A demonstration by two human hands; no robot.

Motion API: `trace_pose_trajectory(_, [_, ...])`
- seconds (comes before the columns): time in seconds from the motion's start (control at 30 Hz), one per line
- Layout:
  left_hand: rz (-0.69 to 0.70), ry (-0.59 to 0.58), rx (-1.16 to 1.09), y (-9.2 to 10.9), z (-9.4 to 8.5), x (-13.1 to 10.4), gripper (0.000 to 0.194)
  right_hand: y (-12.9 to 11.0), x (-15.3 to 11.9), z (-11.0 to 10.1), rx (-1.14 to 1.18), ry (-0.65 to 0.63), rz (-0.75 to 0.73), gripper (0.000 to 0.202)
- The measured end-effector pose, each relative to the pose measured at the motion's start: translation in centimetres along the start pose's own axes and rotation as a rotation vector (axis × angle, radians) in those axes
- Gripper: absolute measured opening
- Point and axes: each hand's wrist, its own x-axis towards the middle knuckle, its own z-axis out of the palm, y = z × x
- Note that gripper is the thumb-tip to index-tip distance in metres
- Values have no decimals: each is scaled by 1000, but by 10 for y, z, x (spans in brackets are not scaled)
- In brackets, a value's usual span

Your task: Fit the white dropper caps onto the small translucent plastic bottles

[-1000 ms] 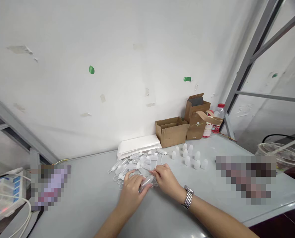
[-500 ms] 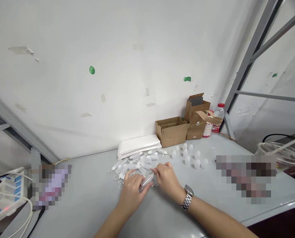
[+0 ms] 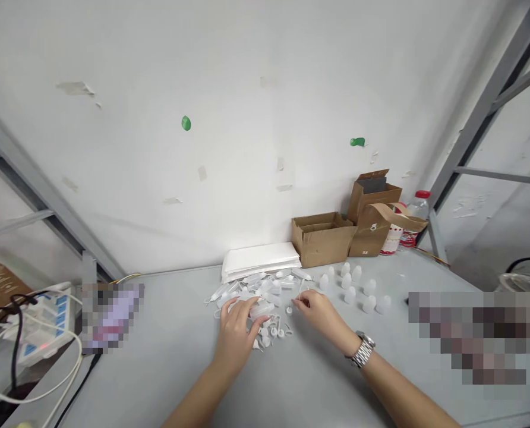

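Note:
My left hand (image 3: 237, 327) is curled around a small clear plastic tube (image 3: 262, 309), with the thumb on its near side and the fingers on the far side. To its right, my right hand (image 3: 321, 312) is closed in a pinch on a thin white loop strap (image 3: 303, 286). A small white plug (image 3: 289, 310) shows just left of these fingertips; whether it is joined to the strap is hard to tell. Several white plugs with straps (image 3: 269, 334) lie beneath and right of my left hand. Behind it spreads a pile of clear tubes (image 3: 274, 285).
Several translucent domed caps (image 3: 349, 295) stand to the right. White flat packs (image 3: 260, 258), an open cardboard box (image 3: 325, 246), a brown paper bag (image 3: 367, 233) and a red-capped bottle (image 3: 419, 211) line the wall. A power strip (image 3: 46, 327) with cables is at the left.
My right hand has moved apart from the left, to the right, with a strap in its fingers. The left hand still has a tube. Loose plugs now show below it. The view has shifted left.

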Motion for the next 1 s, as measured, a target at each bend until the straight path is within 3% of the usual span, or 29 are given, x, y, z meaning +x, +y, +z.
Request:
trace_pose_trajectory(0.1, [-71,-14,-14,-3,2,-1,35,1,1,-2,65,-46,13,30])
trace_pose_trajectory(0.3, [-140,-60,-69,-1,2,0,42,-8,1,-7,-2,59,-70,46])
trace_pose_trajectory(0.43, [-134,-63,-93,0,2,-2,43,-15,-2,-7,159,54,-138,45])
trace_pose_trajectory(0.6, [-42,-75,-119,1,2,-5,46,-26,-13,4,623,-211,-113,32])
trace_pose_trajectory(0.7, [40,-78,-109,3,1,-5,45,-29,-16,12,774,-260,-71,28])
trace_pose_trajectory(0.83, [58,-121,-30,0,-2,-1,41,-19,-4,5,744,-57,-9,29])
trace_pose_trajectory(1.0, [-23,-122,156,-21,0,4,26,4,12,-32,396,327,54,31])
